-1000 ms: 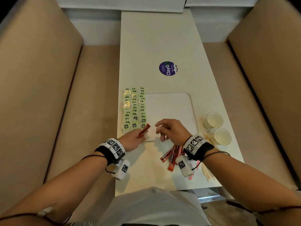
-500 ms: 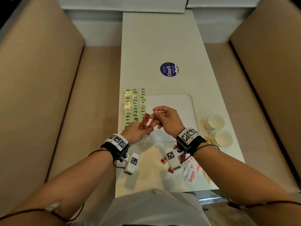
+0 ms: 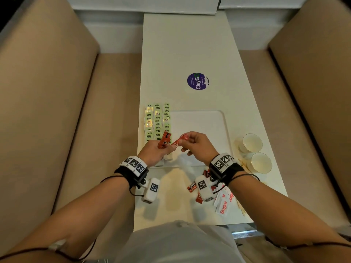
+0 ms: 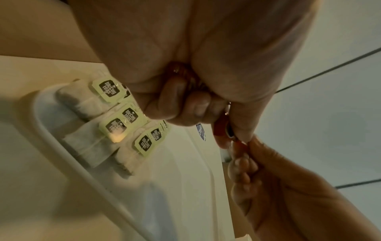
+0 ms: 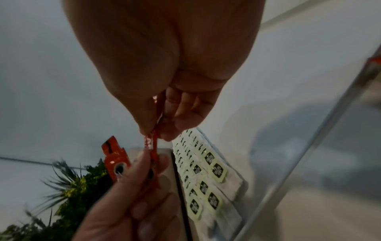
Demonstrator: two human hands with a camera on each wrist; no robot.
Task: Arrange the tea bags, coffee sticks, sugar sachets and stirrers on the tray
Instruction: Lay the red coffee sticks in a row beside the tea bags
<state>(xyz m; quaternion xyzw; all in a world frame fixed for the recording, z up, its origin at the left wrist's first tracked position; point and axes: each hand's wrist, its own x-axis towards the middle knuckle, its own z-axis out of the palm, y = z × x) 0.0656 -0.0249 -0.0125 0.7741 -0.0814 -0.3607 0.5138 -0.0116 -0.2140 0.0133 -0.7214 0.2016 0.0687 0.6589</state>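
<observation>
A white tray (image 3: 201, 128) lies on the table, with several tea bags (image 3: 157, 120) in three rows along its left side. My left hand (image 3: 168, 147) hovers over the tray's near left corner and grips red coffee sticks (image 3: 164, 140) that stand up from its fist. My right hand (image 3: 187, 138) pinches another red coffee stick (image 3: 179, 141), whose far end reaches my left hand's fingers. In the right wrist view this stick (image 5: 151, 143) runs from my right hand (image 5: 158, 130) down into my left hand's fingers (image 5: 144, 163). In the left wrist view my left hand (image 4: 185, 106) is curled above the tea bags (image 4: 123, 120).
More coffee sticks (image 3: 192, 186) and sugar sachets (image 3: 224, 205) lie on the table under my right wrist, with wooden stirrers (image 3: 240, 205) beside them. Two paper cups (image 3: 250, 143) (image 3: 261, 163) stand right of the tray. A purple sticker (image 3: 197, 81) lies farther back. Padded benches flank the table.
My right hand lifted a coffee stick from the pile and brought it left to my left hand. My left hand moved forward over the tray corner with its sticks.
</observation>
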